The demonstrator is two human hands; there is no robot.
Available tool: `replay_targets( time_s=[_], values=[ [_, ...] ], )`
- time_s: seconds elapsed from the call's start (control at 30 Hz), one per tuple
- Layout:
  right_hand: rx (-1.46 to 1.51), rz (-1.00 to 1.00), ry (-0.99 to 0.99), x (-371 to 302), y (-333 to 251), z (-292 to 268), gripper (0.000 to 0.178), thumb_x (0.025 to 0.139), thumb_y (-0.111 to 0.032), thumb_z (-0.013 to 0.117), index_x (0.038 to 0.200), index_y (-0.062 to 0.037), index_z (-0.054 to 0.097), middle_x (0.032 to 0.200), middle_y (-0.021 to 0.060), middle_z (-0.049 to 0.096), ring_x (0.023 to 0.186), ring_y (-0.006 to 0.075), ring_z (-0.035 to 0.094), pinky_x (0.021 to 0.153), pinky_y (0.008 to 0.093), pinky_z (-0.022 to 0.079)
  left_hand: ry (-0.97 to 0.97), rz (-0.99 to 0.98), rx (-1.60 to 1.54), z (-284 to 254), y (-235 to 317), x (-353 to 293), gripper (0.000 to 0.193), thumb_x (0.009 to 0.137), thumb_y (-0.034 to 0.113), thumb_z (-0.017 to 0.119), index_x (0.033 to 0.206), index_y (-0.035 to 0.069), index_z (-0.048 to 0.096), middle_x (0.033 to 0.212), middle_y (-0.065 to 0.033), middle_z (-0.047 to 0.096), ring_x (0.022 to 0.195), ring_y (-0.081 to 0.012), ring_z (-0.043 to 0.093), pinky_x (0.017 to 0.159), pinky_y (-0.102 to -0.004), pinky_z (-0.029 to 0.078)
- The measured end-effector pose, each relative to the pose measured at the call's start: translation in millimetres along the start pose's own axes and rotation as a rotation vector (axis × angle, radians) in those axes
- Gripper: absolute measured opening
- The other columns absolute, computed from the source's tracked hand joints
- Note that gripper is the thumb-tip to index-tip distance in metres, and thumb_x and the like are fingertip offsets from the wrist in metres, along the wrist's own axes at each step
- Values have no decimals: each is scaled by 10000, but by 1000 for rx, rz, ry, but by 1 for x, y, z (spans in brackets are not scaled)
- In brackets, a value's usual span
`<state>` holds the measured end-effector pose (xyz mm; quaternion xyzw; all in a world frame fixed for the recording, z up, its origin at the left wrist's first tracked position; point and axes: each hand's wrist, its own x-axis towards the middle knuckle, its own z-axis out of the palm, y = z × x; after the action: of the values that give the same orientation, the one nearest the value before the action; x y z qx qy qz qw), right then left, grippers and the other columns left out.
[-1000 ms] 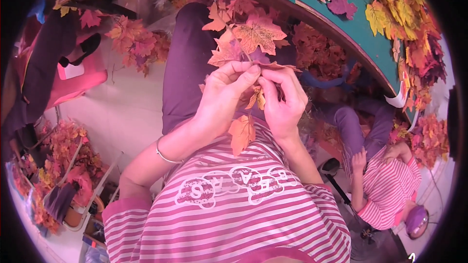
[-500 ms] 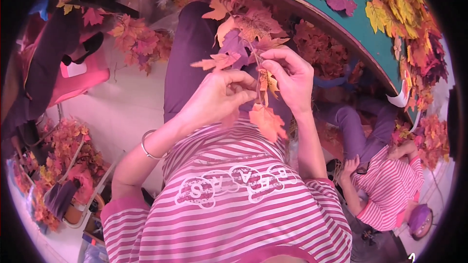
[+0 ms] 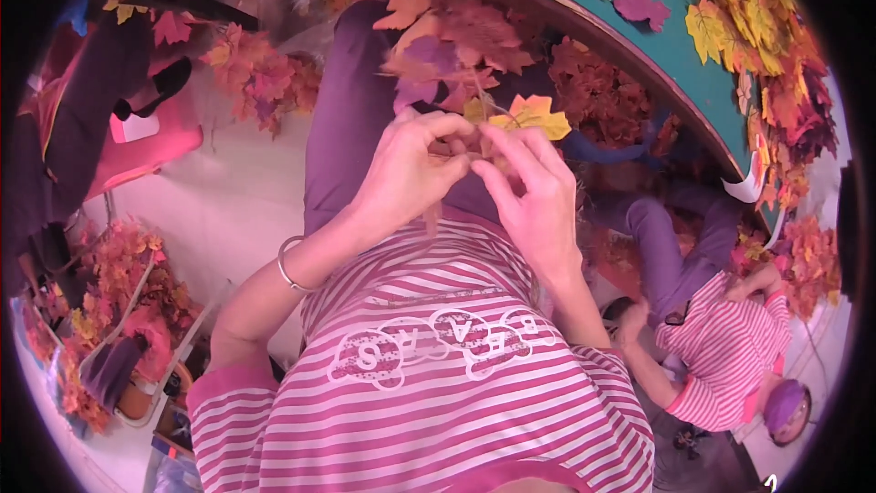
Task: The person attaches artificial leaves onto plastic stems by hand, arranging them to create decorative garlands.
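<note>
Close together above my lap, both hands work at the thin stem of an artificial maple leaf garland. My left hand, with a bangle on its wrist, is closed in a pinch around the stem. Thumb and forefinger of my right hand close in at the same spot, nearly touching the left fingertips. The exact grip point is hidden behind the fingers. Orange, pink and purple leaves, partly blurred, hang beyond the hands over my leg. A yellow leaf stands out just above my right hand.
A green table with a curved dark edge lies ahead, with loose leaves on it. Leaf piles stand at the left, near a pink stool. A co-worker in a striped shirt sits at the right.
My hands have come closer together. The orange leaf that hung below them is out of sight, and a yellow leaf now shows above my right hand. The garland has swung and blurred.
</note>
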<state>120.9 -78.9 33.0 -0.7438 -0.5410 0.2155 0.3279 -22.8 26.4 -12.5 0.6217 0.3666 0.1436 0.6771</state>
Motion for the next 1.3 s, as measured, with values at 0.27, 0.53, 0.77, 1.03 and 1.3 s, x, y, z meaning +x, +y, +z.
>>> replay_targets(
  time_s=[0.27,0.53,0.77,1.03,1.3],
  values=[
    [129,152,-82,1,9,10,255,890,-9,706,1134,5,636,992,211,714,858,355,712,702,391,555,-241,-261,308,-9,24,0,240,912,149,680,1090,-9,702,835,-30,688,875,-139,652,738,-291,480],
    [204,236,-76,-5,23,11,219,881,-134,764,921,40,637,812,143,663,689,221,648,609,325,488,-295,-416,-399,-8,0,5,176,1009,128,613,1072,-15,692,946,-27,719,754,-83,649,700,-263,532],
    [386,417,-237,-7,24,12,273,852,-185,799,931,46,678,745,109,650,678,136,569,635,292,476,-289,-144,-88,-10,-12,17,167,955,132,693,978,-33,683,881,-45,707,757,-64,635,682,-229,523],
    [229,250,-145,-2,20,10,246,919,-125,685,1134,-6,704,915,204,695,864,340,682,768,416,517,-210,-177,-143,-17,-1,12,241,975,195,706,1068,-22,660,861,-16,685,726,-41,606,626,-196,471],
    [132,143,-135,-4,16,23,161,884,-92,692,1008,5,726,895,227,692,857,398,670,750,439,524,-56,-129,-262,11,-15,24,182,960,198,730,957,16,718,734,21,641,620,-16,529,555,-199,412]
  ],
)
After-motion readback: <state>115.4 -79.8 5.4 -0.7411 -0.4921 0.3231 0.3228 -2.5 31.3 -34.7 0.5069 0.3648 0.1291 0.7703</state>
